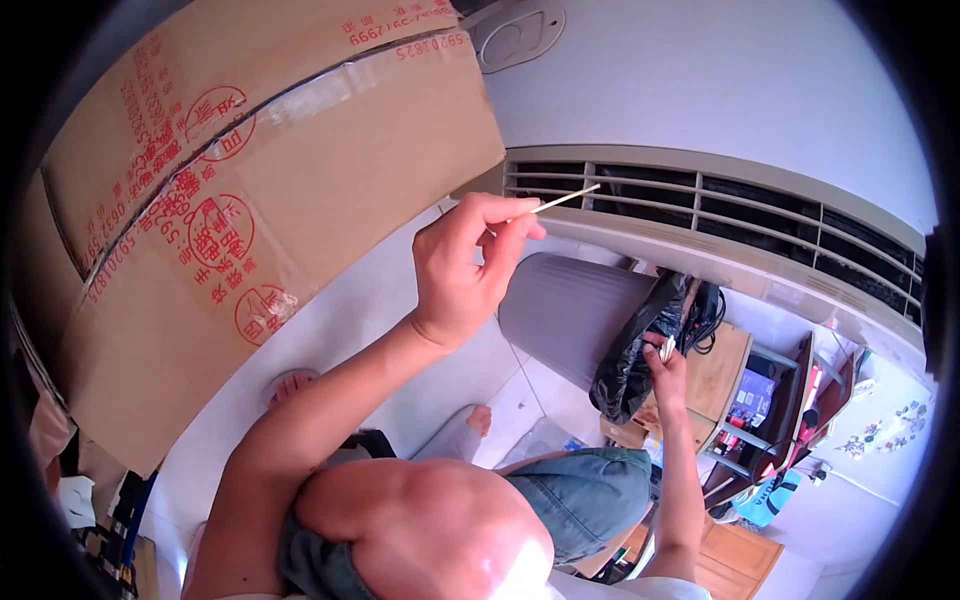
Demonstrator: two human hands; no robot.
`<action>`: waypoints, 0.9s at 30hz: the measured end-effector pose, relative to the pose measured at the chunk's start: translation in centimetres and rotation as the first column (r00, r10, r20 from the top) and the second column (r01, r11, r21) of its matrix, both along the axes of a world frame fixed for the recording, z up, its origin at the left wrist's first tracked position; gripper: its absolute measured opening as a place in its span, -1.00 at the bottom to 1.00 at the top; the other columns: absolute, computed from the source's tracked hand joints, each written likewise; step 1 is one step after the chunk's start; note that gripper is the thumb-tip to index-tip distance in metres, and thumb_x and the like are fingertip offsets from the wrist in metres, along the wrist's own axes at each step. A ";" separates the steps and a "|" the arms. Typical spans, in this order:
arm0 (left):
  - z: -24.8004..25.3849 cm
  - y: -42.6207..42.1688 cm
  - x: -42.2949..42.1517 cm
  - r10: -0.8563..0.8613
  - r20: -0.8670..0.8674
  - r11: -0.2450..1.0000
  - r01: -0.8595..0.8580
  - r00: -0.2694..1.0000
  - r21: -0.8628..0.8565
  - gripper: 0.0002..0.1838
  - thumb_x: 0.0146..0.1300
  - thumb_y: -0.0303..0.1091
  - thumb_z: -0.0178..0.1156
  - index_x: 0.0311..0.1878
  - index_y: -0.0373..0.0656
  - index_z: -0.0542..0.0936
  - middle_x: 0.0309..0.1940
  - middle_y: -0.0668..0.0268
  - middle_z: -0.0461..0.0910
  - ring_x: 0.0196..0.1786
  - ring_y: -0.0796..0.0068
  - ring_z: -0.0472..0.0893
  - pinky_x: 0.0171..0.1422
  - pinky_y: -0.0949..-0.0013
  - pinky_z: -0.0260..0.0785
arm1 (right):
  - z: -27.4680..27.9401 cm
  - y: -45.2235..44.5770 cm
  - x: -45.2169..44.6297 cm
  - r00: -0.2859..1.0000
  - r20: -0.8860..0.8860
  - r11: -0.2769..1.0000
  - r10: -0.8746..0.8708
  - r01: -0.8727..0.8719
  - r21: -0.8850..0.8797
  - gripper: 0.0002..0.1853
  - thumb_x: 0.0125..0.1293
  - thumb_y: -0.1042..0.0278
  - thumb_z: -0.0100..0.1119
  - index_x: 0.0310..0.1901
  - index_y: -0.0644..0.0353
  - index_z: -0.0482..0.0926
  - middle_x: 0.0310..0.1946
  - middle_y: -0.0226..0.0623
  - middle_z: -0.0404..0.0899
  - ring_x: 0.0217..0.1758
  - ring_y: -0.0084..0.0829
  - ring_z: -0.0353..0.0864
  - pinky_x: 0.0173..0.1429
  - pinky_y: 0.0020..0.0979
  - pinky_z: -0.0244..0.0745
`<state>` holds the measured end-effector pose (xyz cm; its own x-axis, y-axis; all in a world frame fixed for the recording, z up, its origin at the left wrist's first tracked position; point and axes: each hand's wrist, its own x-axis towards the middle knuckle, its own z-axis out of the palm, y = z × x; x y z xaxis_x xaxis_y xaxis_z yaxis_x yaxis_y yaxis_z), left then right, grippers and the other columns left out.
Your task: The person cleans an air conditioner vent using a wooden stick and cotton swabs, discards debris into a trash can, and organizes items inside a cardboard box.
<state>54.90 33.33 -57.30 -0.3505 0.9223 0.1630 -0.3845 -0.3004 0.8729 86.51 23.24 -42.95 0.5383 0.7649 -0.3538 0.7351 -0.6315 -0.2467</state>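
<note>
My left hand [462, 270] is raised near the middle of the view, thumb and forefinger pinched on a thin pale stick [570, 196]. The stick's far end points right and overlaps the slats of a long air vent [700, 205]; I cannot tell whether it touches them. Lower right, my right hand [668, 378] is closed on a small bundle of short white sticks [667, 348], partly hidden by the fingers. Behind that hand, a black plastic bag [630, 375] lines the mouth of a grey bin [575, 310].
A large cardboard box [370, 150] with red print fills the upper left. Beside the bin stand a wooden-topped cabinet [722, 365] and shelves with a purple box [752, 395]. My bent knee [430, 520] is in front; a slipper [292, 385] lies on the tiled floor [400, 400].
</note>
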 end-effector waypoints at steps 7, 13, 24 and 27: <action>0.9 3.0 -0.7 0.088 -0.389 0.973 0.005 0.917 0.231 -0.94 0.12 -0.60 0.23 -0.33 -0.24 0.56 -0.53 0.31 0.59 -0.55 0.50 0.54 -0.53 0.48 0.30 | 0.2 0.2 -0.6 0.999 0.000 0.999 -0.032 0.032 -0.025 -0.74 0.32 0.24 0.16 -0.05 0.19 0.60 -0.56 -0.65 0.29 -0.49 -0.70 0.17 -0.39 -0.57 0.09; 2.8 3.3 -0.5 0.212 -0.629 0.954 -0.019 0.748 0.299 -0.89 0.02 -0.51 0.30 -0.38 -0.19 0.56 -0.56 0.31 0.54 -0.53 0.34 0.50 -0.50 0.33 0.33 | -0.1 -0.2 -0.2 1.000 -0.014 1.000 -0.013 0.013 0.019 -0.75 0.31 0.26 0.17 -0.06 0.19 0.61 -0.59 -0.66 0.27 -0.51 -0.71 0.15 -0.41 -0.57 0.08; 3.3 4.6 -1.1 0.150 -0.723 0.946 0.115 0.675 0.304 -0.93 0.00 -0.49 0.20 -0.46 -0.16 0.48 -0.60 0.31 0.49 -0.49 0.34 0.52 -0.49 0.32 0.36 | -0.4 -0.1 -0.1 1.000 -0.014 0.999 -0.002 0.002 0.035 -0.79 0.30 0.36 0.14 -0.09 0.23 0.61 -0.55 -0.62 0.36 -0.45 -0.69 0.24 -0.33 -0.58 0.19; 3.4 5.2 -1.0 0.046 -0.653 0.958 0.153 0.756 0.244 -0.93 0.08 -0.48 0.23 -0.41 -0.18 0.52 -0.57 0.25 0.54 -0.47 0.25 0.54 -0.45 0.24 0.36 | -0.5 -0.1 0.0 1.000 -0.024 0.999 0.005 -0.004 0.049 -0.79 0.30 0.36 0.14 -0.09 0.23 0.61 -0.54 -0.61 0.38 -0.44 -0.68 0.27 -0.30 -0.57 0.23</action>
